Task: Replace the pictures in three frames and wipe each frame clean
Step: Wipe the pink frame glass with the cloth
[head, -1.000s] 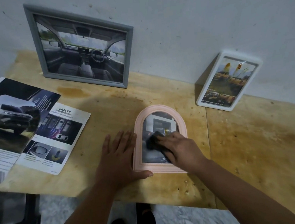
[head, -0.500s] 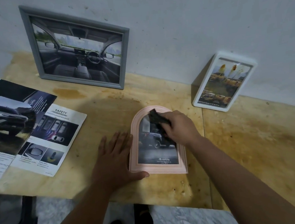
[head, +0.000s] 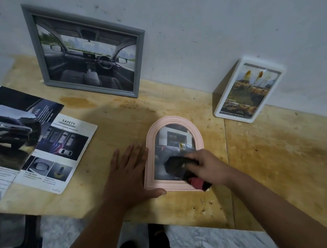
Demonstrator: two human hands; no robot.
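A pink arched frame (head: 155, 128) lies flat on the wooden table (head: 280, 153), holding a picture of a dark car. My right hand (head: 207, 165) grips a dark cloth (head: 179, 163) and presses it on the lower part of the frame's glass. My left hand (head: 128, 174) lies flat on the table, fingers straight, its thumb against the frame's bottom left corner. A grey frame (head: 33, 46) with a car-interior picture leans on the wall at the back left. A white frame (head: 248, 90) with a yellowish picture leans on the wall at the right.
An open car brochure (head: 31, 139) lies on the table's left side. A dark chair (head: 15, 243) stands below the table's front left edge. A marble floor (head: 218, 241) shows under the table's front edge, with my dark-clothed leg and foot there.
My right hand has swept the cloth from the top of the pink frame's glass down to its lower part. My left hand has stayed flat beside the frame.
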